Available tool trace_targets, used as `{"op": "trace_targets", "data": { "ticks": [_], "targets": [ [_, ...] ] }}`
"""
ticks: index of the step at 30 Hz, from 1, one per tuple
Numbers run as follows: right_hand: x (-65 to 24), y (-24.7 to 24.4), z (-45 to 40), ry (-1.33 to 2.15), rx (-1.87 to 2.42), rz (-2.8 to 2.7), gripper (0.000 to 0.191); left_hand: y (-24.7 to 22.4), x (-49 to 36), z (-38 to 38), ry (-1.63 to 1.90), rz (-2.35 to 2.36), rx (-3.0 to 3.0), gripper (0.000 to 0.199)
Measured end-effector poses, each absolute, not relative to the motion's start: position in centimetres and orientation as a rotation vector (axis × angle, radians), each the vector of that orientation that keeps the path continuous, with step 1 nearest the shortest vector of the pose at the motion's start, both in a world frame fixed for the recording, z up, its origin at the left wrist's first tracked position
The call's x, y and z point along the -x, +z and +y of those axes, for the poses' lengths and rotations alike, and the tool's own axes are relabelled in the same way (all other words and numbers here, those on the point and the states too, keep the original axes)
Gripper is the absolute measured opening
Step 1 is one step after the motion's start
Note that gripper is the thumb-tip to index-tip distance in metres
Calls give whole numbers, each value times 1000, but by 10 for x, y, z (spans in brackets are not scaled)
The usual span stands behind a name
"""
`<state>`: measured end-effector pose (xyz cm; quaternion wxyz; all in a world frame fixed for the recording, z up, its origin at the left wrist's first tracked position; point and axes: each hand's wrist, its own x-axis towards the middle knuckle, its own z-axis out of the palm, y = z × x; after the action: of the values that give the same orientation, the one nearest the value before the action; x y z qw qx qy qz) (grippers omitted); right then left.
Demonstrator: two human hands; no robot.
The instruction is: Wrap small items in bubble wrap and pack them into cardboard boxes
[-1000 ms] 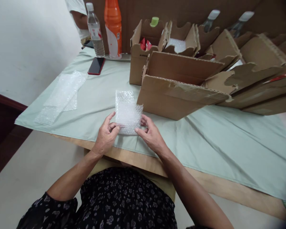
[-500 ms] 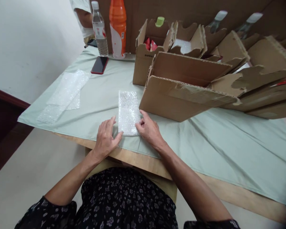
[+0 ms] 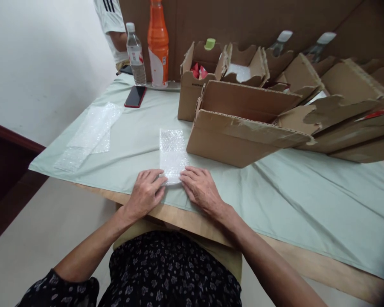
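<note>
A small rectangular bubble wrap piece (image 3: pixel 173 153) lies flat on the pale green cloth in front of me. My left hand (image 3: pixel 147 189) grips its near left corner between thumb and fingers. At the near right corner, my right hand (image 3: pixel 200 185) pinches the edge in the same way, the thumb partly hidden beneath the fingers. Between the hands the near edge looks slightly lifted. More bubble wrap sheets (image 3: pixel 91 132) lie overlapping on the cloth to the left.
Several open cardboard boxes (image 3: pixel 243 140) stand at the right and back, some holding red packets or bubble wrap. A phone (image 3: pixel 135 96), a clear water bottle (image 3: pixel 136 59) and an orange bottle (image 3: pixel 158 47) are at the back left. Behind them is another person's arm (image 3: pixel 118 41).
My left hand has moved onto the near left corner and closed on it. My right hand has shifted down to the near right corner. The head view has tilted slightly upward.
</note>
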<state>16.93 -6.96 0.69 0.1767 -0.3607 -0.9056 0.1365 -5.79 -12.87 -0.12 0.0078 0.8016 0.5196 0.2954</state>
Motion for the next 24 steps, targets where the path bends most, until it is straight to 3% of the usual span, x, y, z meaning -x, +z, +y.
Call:
{"op": "trace_targets", "data": {
  "ticks": [5, 13, 18, 22, 24],
  "targets": [
    [-180, 13, -78, 440, 957, -2444, 24, 8, 61, -135, 969, 1536, -2278, 14],
    [-178, 16, -91, -21, 868, -2471, 21, -2, 57, -121, 948, 1786, -2077, 23],
    [-171, 5, -78, 191, 896, -2576, 22, 2, 58, -129, 1078, 1699, -2328, 25],
    [-178, 10, -79, 511, 923, -2509, 25, 8, 62, -137, 1057, 1500, -2395, 16],
    [-181, 14, -82, 484, 977, -2447, 29, 8, 63, -133, 1025, 1530, -2323, 16]
  ]
}}
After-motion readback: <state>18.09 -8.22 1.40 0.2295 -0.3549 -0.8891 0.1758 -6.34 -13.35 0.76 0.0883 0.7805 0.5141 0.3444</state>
